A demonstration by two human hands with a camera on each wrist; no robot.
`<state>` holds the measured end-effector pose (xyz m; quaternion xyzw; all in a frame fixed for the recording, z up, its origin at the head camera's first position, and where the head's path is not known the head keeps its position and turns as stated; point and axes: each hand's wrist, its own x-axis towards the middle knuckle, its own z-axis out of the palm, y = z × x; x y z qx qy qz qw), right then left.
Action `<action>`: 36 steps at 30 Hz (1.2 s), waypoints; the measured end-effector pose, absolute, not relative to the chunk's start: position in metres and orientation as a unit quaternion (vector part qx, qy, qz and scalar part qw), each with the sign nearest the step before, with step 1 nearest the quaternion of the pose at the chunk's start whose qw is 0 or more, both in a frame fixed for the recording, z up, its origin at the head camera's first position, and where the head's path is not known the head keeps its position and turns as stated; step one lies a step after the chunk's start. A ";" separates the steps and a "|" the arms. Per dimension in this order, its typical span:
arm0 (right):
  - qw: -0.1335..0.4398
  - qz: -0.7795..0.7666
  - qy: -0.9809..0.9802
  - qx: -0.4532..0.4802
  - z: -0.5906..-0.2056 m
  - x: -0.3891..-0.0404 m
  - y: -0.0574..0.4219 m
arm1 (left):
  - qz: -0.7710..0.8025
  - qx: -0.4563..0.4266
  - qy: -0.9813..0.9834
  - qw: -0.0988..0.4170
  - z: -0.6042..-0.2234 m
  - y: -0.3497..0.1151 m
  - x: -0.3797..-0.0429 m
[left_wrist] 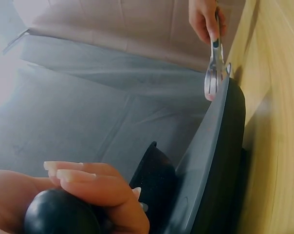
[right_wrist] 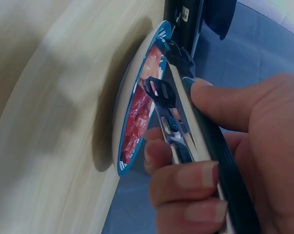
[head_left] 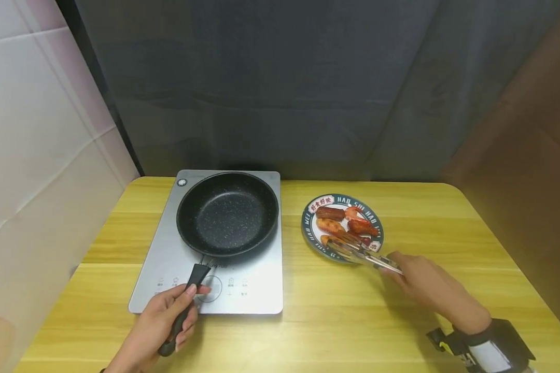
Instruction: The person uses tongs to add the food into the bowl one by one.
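My left hand (head_left: 161, 321) grips the black handle (head_left: 183, 316) of a dark speckled frying pan (head_left: 228, 212). The pan sits on a silver induction cooker (head_left: 261, 290), and nothing lies in it. In my right hand (head_left: 420, 285) is a pair of metal food tongs (head_left: 364, 255), held between thumb and fingers. Their slotted tips are spread over the near edge of a round plate (head_left: 309, 235) with a dark teal rim. Pieces of cooked food lie on that plate, among them a drumstick (head_left: 361, 227), a shrimp (head_left: 353, 212) and a brown sausage-like piece (head_left: 330, 213).
Everything stands on a yellow wood-grain table (head_left: 326, 321). A dark grey curtain (head_left: 270, 93) hangs behind it, a pale sheet (head_left: 42, 145) on the left and a brown one (head_left: 522, 155) on the right. A camera mount (head_left: 485, 347) is strapped to my right wrist.
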<state>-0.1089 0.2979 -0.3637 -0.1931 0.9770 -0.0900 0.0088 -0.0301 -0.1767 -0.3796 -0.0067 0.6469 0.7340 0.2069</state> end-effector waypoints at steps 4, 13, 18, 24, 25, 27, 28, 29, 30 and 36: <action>0.008 -0.100 0.976 -0.194 -0.364 -0.109 0.298 | 0.733 -0.016 0.648 0.205 -0.379 -0.176 -0.029; 0.000 -0.113 0.976 -0.186 -0.364 -0.110 0.298 | 0.728 -0.022 0.653 0.206 -0.378 -0.178 -0.029; -0.008 -0.119 0.975 -0.189 -0.365 -0.112 0.300 | 0.731 -0.020 0.651 0.206 -0.379 -0.178 -0.029; -0.033 -0.113 0.970 -0.210 -0.367 -0.112 0.303 | 0.729 -0.030 0.654 0.202 -0.379 -0.177 -0.029; -0.038 -0.113 0.969 -0.215 -0.367 -0.111 0.303 | 0.728 -0.028 0.655 0.202 -0.379 -0.177 -0.028; -0.051 -0.110 0.967 -0.226 -0.369 -0.111 0.303 | 0.725 -0.033 0.657 0.204 -0.379 -0.177 -0.028; -0.055 -0.109 0.966 -0.229 -0.370 -0.111 0.302 | 0.724 -0.035 0.658 0.204 -0.379 -0.177 -0.027; -0.061 -0.107 0.964 -0.234 -0.371 -0.111 0.302 | 0.722 -0.041 0.660 0.204 -0.378 -0.177 -0.027; -0.066 -0.105 0.963 -0.238 -0.371 -0.111 0.301 | 0.720 -0.042 0.662 0.203 -0.378 -0.177 -0.027; -0.076 -0.103 0.963 -0.239 -0.373 -0.111 0.297 | 0.716 -0.047 0.669 0.197 -0.377 -0.176 -0.029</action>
